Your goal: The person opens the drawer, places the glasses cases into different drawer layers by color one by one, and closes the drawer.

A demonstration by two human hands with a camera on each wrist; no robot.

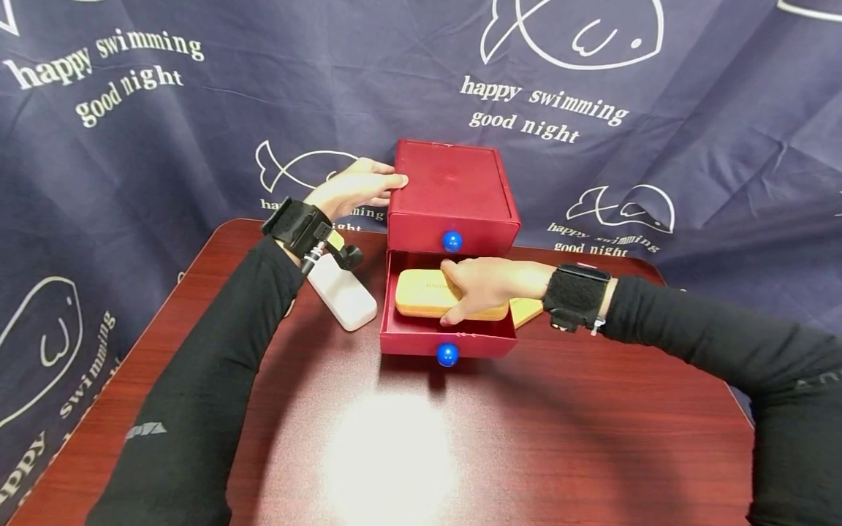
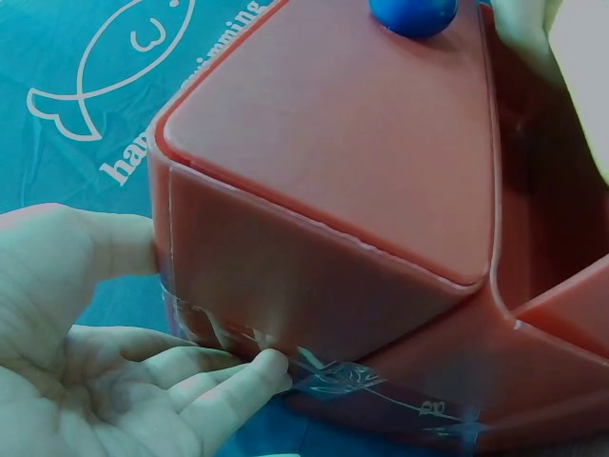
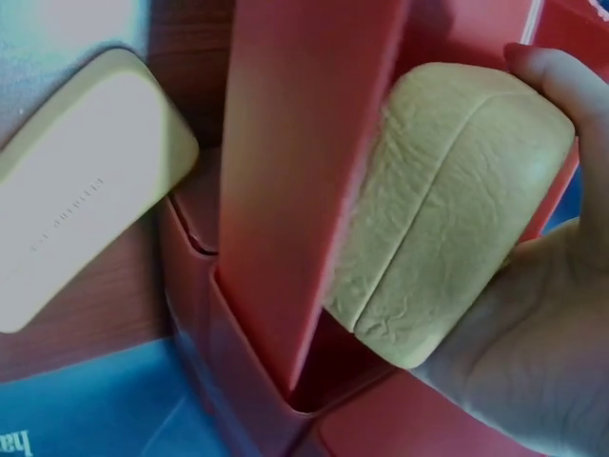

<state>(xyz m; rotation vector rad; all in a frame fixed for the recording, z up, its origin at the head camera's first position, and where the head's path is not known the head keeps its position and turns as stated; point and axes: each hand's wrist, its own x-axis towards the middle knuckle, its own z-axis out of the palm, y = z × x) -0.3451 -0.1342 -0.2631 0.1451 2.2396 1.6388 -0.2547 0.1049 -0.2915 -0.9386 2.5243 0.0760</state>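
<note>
A red two-drawer box [image 1: 454, 183] stands on the table, its lower drawer [image 1: 414, 343] pulled out and its upper one closed. In that lower drawer lies a yellow glasses case [image 1: 421, 288], also seen from its seamed end in the right wrist view. My right hand [image 1: 483, 283] grips this case across its width, thumb on the near side. At the box's left side is my left hand [image 1: 358, 188], its thumb at the top edge. The left wrist view shows its extended fingers [image 2: 224, 386] touching the taped side wall.
A white glasses case [image 1: 345, 292] lies left of the drawer. Another yellow case [image 3: 90, 190] lies on the table right of the drawer, partly hidden in the head view. Blue ball knobs [image 1: 447, 355] stick out from both drawer fronts. A printed curtain [image 1: 395, 73] hangs behind.
</note>
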